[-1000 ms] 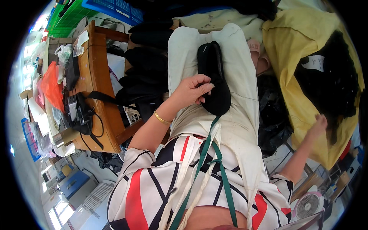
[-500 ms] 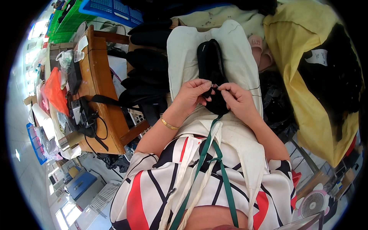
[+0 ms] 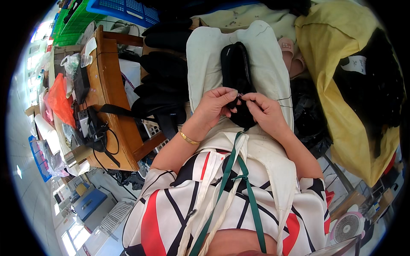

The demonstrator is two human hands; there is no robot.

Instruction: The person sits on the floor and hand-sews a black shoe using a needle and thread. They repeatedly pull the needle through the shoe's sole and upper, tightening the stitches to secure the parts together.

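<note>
From where I stand, the biggest thing is a yellow sack (image 3: 322,45) at the person's right, its mouth spread over a heap of black material (image 3: 378,98) with a white paper (image 3: 355,65) on it. Across on the left stands the wooden bench (image 3: 107,77). White cloth (image 3: 200,53) covers the lap between them. Beyond the bench is a blue basket (image 3: 124,9); what it holds I can't tell. On the white cloth, between the knees, lies a black shoe (image 3: 234,70), toe toward the body. It looks fully formed, yet I'd judge the front part unfinished, since both hands are busy there. The left hand (image 3: 214,104) pinches the shoe's upper; the right hand (image 3: 268,112), fingertips nearly meeting the left's, pinches a small item too tiny to identify. Smallest, dark thread (image 3: 284,99) trails beside the right hand, apparently uncut.
</note>
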